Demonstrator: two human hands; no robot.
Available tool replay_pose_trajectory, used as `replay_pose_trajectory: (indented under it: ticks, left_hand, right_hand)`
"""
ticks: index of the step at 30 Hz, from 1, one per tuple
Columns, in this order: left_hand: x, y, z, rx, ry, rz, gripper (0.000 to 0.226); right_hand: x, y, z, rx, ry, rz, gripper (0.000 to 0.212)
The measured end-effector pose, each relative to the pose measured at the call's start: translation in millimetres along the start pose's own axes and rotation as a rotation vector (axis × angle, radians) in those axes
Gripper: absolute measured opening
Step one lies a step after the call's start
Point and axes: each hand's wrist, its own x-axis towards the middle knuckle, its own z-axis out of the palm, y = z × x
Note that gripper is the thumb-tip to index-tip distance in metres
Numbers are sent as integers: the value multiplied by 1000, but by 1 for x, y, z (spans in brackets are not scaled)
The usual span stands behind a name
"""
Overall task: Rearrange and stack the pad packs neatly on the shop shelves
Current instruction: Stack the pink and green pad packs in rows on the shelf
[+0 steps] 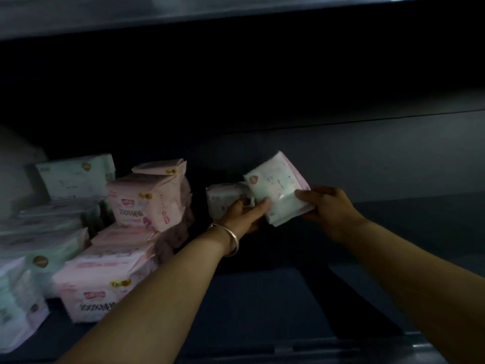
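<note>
Both hands work inside a dim shelf bay (262, 298). The right hand (328, 208) grips the near right corner of a white pad pack (278, 187), thumb on its upper face and fingers curled beneath. The left hand (244, 214), a bangle (231, 239) on its wrist, holds the same pack at its near left edge with the thumb laid along that edge; its remaining fingers are hidden, and whether they also touch the second white pack (223, 200) just behind cannot be told.

The held pack is raised off the shelf floor and tilted, its long axis running from near right to far left, the pink-edged far corner uppermost. The second white pack sits just to its left.

Left of the hands stand stacks of pink packs (149, 200), some leaning, with pale green packs (76, 177) farther left. Bare shelf floor lies right of and nearer than the hands, bounded by the back panel (367, 158).
</note>
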Motion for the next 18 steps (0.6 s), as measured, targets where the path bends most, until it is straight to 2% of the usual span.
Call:
replay_pose_trajectory:
  ticks: [1,2,4,5,8,10,12,15,18]
  left_hand:
    - [-5,1,6,-42,-49,-27,24]
    - [-9,3,10,-73,-56,-39,31]
    - [-14,8,13,-114,23,-20,47]
    - [-17,12,11,-111,62,11,47]
    - [-21,24,-6,76,88,92,62]
    - [-23,30,-16,232,99,130,75]
    - [-24,35,-19,325,81,164,78]
    - [-21,34,-18,488,6,181,87]
    - [-15,26,-13,469,0,187,94]
  right_hand:
    - [-4,1,0,70,-48,49,35]
    - [-9,2,0,111,-99,89,32]
    - [-17,5,-2,70,-173,115,29]
    - [-20,7,-4,-5,-194,92,33]
    - [-21,5,-10,-235,-191,-70,63]
    - [-22,0,-10,-268,-182,-142,91]
    - [-22,-6,-8,-278,-210,-211,107]
    - [-21,-6,-2,-477,-349,-259,111]
    - [-17,-1,0,-570,-248,-279,93]
